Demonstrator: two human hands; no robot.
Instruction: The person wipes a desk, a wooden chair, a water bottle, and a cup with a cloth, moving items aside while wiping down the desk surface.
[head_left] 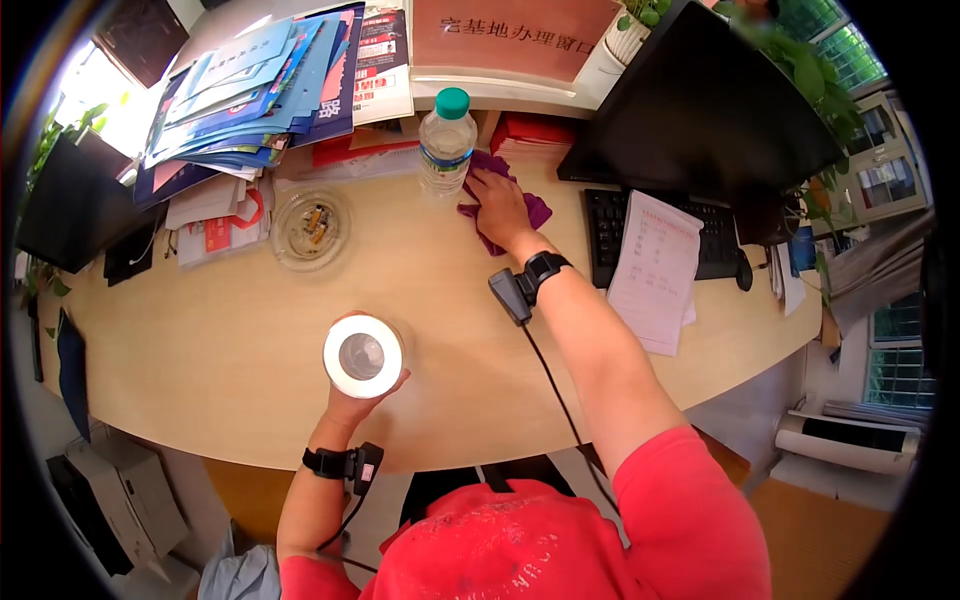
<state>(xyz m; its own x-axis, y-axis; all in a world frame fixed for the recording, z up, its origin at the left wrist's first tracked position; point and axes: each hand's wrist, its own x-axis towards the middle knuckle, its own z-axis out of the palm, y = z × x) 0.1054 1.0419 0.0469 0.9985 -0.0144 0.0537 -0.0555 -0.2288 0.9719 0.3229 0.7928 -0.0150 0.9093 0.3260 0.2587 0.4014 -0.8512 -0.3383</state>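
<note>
The left hand (365, 400) curls around a cylindrical container (364, 356) with a glossy white ring on top and a translucent centre, perhaps a lid; its fingers are mostly hidden beneath. The container sits in that grip over the smooth, pale wood-grain desk (270, 340), nearer the person than the round glass ashtray (311, 231). A clear plastic bottle (446, 150) with a green cap stands just left of the right hand (499, 208), whose fingers lie extended, palm down, on a crumpled purple cloth (536, 209).
</note>
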